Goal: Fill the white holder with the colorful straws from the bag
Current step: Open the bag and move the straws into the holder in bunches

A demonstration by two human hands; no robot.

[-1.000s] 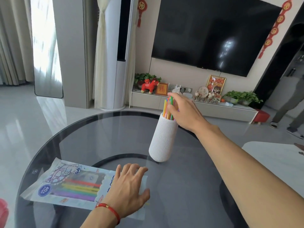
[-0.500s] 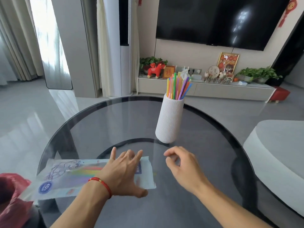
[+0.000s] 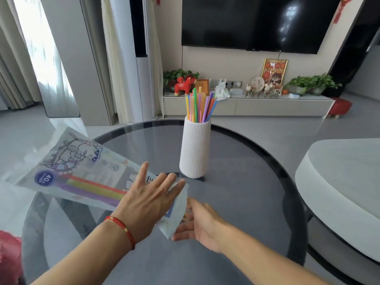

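A ribbed white holder (image 3: 195, 149) stands upright on the round dark glass table (image 3: 246, 202), with several colorful straws (image 3: 199, 105) fanned out of its top. The clear printed straw bag (image 3: 82, 173) is lifted off the table at the left and tilted, with a band of colored straws still inside. My left hand (image 3: 148, 200), red cord on its wrist, holds the bag's near end from above. My right hand (image 3: 197, 221) is under that same open end, fingers touching the plastic; its fingertips are hidden behind the bag.
A pale round low table (image 3: 339, 182) sits close on the right. Something red (image 3: 9, 256) shows at the bottom left edge. Behind the table are a TV console (image 3: 246, 105) with ornaments and plants, and a wall TV (image 3: 257, 21).
The bag has come up off the table in my left hand and tilted. My right hand moved left from beside the bag to its open end.
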